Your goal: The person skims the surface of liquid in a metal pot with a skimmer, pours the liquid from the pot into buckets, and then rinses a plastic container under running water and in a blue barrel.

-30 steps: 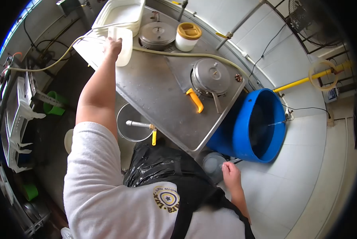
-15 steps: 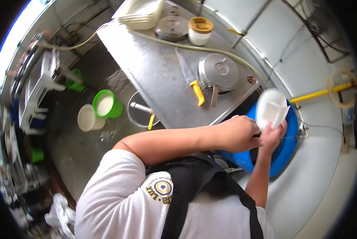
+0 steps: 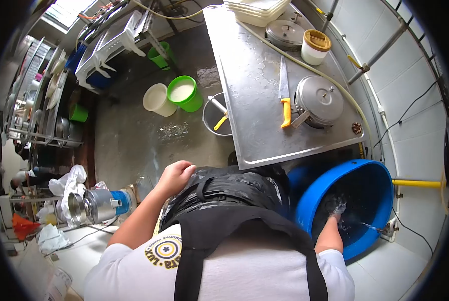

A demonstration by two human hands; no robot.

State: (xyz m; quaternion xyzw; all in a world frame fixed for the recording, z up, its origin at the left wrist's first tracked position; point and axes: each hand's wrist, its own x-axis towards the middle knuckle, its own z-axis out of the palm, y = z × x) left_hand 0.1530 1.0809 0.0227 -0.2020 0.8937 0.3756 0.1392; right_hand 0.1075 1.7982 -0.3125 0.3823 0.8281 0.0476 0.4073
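My right hand (image 3: 335, 216) reaches down into a big blue tub (image 3: 387, 183); splashing water hides its fingers and anything in them. A thin jet of water (image 3: 369, 227) runs into the tub from a tap (image 3: 386, 229) at its right side. My left hand (image 3: 175, 178) hangs at the left of my black apron (image 3: 224, 195), fingers curled in, with nothing seen in it.
On the steel table (image 3: 254, 110) are a yellow-handled knife (image 3: 285, 100), a pressure cooker (image 3: 319, 103), another lidded pot (image 3: 284, 34), a brown-lidded tub (image 3: 315, 47) and a hose (image 3: 304, 65). Buckets (image 3: 185, 95) stand on the floor, left of the table.
Before, both hands were together over the blue tub with a white container. Now the right hand is down in the water, the left has swung away left, and the container is out of sight.
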